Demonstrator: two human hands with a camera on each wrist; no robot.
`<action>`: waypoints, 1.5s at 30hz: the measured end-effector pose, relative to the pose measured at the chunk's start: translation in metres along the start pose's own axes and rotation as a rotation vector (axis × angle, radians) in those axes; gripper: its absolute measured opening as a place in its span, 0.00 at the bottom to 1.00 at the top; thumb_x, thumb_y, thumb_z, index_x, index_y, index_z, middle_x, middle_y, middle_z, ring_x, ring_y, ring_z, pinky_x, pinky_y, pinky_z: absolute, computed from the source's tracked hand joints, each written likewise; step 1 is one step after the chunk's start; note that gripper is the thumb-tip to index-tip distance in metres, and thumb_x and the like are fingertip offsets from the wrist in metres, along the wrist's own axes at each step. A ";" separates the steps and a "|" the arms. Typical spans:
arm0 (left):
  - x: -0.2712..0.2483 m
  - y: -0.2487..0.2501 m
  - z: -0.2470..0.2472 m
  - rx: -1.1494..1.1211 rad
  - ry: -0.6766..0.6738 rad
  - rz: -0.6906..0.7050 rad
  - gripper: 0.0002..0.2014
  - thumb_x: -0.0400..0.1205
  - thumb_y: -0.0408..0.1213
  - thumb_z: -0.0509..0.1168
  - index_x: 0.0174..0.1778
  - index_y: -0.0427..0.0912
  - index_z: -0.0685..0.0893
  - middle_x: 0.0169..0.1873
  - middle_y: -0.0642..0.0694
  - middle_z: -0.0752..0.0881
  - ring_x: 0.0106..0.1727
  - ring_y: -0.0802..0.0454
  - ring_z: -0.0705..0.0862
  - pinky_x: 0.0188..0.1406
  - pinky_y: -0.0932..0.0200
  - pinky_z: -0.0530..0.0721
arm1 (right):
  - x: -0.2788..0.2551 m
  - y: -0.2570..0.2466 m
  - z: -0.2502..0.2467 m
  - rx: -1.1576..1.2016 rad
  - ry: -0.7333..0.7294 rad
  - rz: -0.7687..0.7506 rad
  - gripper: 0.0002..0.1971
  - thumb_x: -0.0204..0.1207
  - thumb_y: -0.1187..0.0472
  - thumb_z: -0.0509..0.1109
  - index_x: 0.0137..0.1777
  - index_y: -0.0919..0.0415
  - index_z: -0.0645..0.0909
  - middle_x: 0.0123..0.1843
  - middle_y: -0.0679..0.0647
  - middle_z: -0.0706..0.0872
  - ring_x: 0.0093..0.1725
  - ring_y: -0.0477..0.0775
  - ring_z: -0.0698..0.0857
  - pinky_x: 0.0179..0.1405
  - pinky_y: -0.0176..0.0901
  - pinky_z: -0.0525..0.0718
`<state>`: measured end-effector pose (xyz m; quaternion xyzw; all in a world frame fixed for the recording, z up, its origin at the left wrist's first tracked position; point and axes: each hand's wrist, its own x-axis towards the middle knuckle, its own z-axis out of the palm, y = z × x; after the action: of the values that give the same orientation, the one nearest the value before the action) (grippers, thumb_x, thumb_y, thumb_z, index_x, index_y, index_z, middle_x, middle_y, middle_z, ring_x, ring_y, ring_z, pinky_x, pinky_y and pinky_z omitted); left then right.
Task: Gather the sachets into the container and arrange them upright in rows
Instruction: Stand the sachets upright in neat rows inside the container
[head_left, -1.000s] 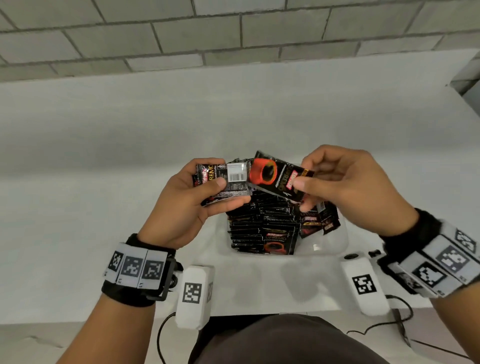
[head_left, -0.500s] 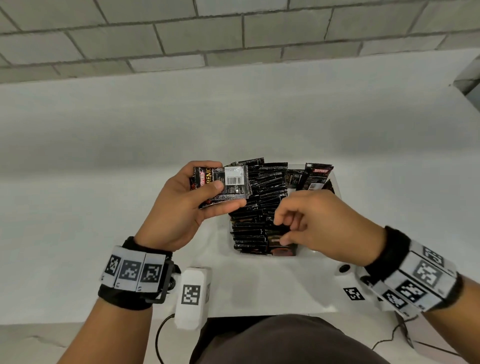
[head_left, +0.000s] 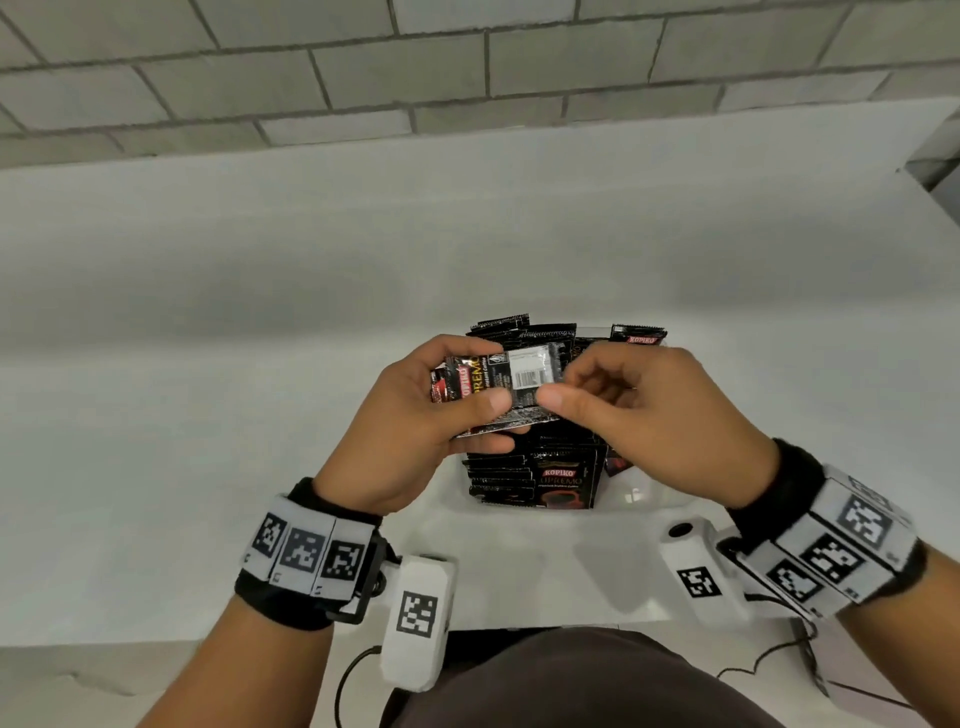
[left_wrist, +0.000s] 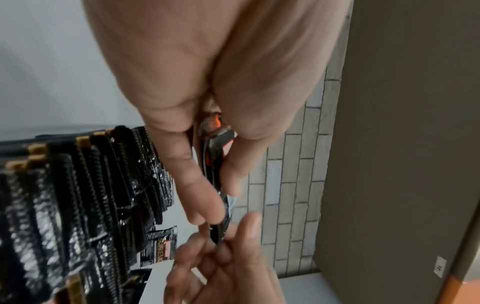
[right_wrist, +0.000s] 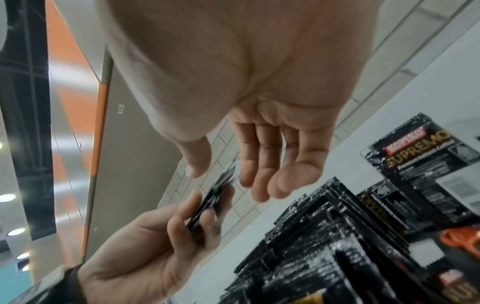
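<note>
My left hand (head_left: 475, 376) grips a thin stack of black sachets (head_left: 498, 384) above the container, thumb on top and fingers curled behind. My right hand (head_left: 563, 384) pinches the stack's right end, its thumb lying on the lower corner. From the left wrist the held sachets (left_wrist: 217, 152) show edge-on between the fingers. They are also edge-on from the right wrist, where the held sachets (right_wrist: 213, 197) sit beside my thumb. Below the hands, the clear container (head_left: 639, 493) holds several upright sachets (head_left: 524, 467) packed in rows. The hands hide part of them.
The container stands on a white table (head_left: 260, 364) near its front edge. Two white tagged devices (head_left: 418, 603) (head_left: 698, 571) hang by my wrists, with cables trailing below. A grey brick wall (head_left: 467, 67) rises behind the table.
My right hand put its sachet down into the container, then rose empty to the stack in my left hand and took hold of its right end. The left hand kept its place.
</note>
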<state>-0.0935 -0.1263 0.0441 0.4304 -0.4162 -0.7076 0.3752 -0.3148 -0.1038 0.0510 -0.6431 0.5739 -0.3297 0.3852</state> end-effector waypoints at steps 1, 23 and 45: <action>0.000 -0.001 0.003 0.007 -0.012 0.001 0.24 0.72 0.29 0.76 0.64 0.40 0.83 0.57 0.33 0.90 0.49 0.34 0.93 0.38 0.55 0.91 | 0.001 0.000 0.002 0.010 0.021 0.006 0.12 0.71 0.46 0.81 0.41 0.53 0.86 0.34 0.49 0.87 0.31 0.40 0.79 0.30 0.39 0.84; 0.004 -0.008 0.008 -0.031 0.019 0.006 0.21 0.77 0.21 0.72 0.65 0.38 0.82 0.60 0.31 0.88 0.54 0.35 0.93 0.48 0.47 0.93 | 0.001 0.005 0.005 -0.170 0.020 -0.414 0.16 0.74 0.65 0.72 0.61 0.54 0.90 0.52 0.49 0.82 0.44 0.48 0.84 0.43 0.38 0.83; 0.003 0.007 -0.021 -0.114 0.152 0.039 0.18 0.84 0.14 0.59 0.66 0.32 0.82 0.64 0.26 0.84 0.57 0.25 0.90 0.49 0.51 0.93 | -0.008 0.030 -0.008 -0.236 -0.190 -0.071 0.13 0.64 0.62 0.88 0.35 0.53 0.84 0.33 0.47 0.85 0.32 0.45 0.82 0.33 0.30 0.79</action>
<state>-0.0741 -0.1374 0.0432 0.4525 -0.3541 -0.6880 0.4433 -0.3371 -0.0976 0.0285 -0.7321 0.5464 -0.2111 0.3477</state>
